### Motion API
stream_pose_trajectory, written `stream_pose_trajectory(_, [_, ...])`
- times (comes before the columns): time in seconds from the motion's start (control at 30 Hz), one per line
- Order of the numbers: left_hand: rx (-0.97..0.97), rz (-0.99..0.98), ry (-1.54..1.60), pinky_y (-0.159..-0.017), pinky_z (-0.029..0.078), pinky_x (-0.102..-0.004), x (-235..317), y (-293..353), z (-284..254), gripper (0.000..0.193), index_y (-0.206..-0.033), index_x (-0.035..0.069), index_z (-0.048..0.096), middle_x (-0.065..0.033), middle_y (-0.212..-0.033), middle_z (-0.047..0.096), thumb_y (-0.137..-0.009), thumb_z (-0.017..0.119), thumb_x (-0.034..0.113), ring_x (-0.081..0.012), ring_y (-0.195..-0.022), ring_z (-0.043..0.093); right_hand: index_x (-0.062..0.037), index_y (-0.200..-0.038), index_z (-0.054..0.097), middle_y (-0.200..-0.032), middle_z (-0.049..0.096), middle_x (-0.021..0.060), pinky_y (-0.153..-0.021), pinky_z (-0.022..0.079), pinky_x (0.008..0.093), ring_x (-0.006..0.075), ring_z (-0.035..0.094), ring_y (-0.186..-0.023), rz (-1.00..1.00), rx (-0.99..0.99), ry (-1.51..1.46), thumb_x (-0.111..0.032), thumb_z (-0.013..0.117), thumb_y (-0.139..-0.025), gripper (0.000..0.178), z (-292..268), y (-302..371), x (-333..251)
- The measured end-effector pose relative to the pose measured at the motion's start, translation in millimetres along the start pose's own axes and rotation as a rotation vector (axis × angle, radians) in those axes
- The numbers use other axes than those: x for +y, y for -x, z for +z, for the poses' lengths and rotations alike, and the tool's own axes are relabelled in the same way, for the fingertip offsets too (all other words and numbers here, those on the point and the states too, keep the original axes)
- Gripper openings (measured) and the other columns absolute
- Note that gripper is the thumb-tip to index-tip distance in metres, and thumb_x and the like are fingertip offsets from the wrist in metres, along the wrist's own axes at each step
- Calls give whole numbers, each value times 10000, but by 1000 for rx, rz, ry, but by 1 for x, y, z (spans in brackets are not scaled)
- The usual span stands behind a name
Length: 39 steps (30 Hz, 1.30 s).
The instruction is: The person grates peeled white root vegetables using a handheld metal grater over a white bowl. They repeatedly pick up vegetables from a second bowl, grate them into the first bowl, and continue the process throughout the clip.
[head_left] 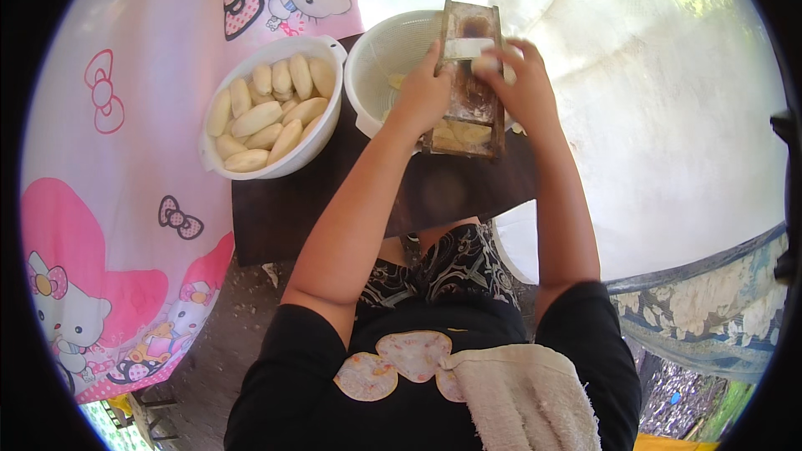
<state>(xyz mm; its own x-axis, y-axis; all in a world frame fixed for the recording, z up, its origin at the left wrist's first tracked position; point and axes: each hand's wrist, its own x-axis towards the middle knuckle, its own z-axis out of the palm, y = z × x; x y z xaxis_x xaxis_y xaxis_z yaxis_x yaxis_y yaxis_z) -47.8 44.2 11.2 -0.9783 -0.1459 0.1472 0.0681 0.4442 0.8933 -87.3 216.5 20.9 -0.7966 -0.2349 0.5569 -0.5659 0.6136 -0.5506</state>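
A wooden slicer board (474, 104) with raised side rails and a pale blade strip leans over a white perforated basin (361, 88). My left hand (424, 93) is closed on the slicer's left rail. Over the board, my right hand (533, 90) has its fingers curled round a pale peeled banana piece (484, 65), mostly covered and slightly blurred by motion. Pale slices (461, 134) show at the slicer's near end, and a few more lie in the basin. To the left, a white bowl (311, 150) holds several whole peeled bananas (266, 117).
Bowl and basin stand on a dark table (292, 209) in front of my lap. A pink-and-white cartoon-printed cloth (142, 159) hangs at the left, with white sheeting (652, 134) at the right. A beige towel (526, 392) lies over my shirt.
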Motion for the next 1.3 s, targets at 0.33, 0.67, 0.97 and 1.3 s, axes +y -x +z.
stream_pose_trajectory(0.33, [39, -5, 12, -1053, 361, -391, 2, 3, 0, 578, -1472, 70, 326, -259, -1358, 494, -952, 474, 275, -379, -1258, 485, -144, -1140, 691, -1257, 542, 186, -973, 444, 396, 314, 541, -1168, 65, -84, 12, -375, 697, -812, 401, 26, -68, 41])
stream_pose_trajectory(0.67, [27, -51, 10, -1048, 368, -390, 4, 4, -1, 580, -1477, 79, 320, -258, -1349, 502, -953, 472, 276, -375, -1257, 487, -120, -1084, 707, -1323, 484, 234, -1038, 396, 424, 381, 447, -1267, 34, -135, -175, -243, 744, -771, 338, -1, 24, -2])
stream_pose_trajectory(0.97, [28, -13, -4, -1074, 334, -360, 1, 0, -1, 576, -1472, 78, 334, -251, -1394, 466, -952, 499, 261, -343, -1296, 458, -178, -1127, 701, -1332, 489, 252, -1017, 410, 441, 390, 467, -1254, 125, -53, -34, -361, 694, -809, 367, 30, -68, 37])
stream_pose_trajectory(1.3, [16, -52, 75, -1060, 355, -398, -6, -4, 4, 585, -1479, 76, 314, -276, -1358, 483, -956, 468, 288, -390, -1265, 474, -138, -1101, 714, -1325, 492, 243, -1026, 399, 440, 372, 462, -1261, -17, -88, -73, -373, 699, -816, 370, 4, 11, 9])
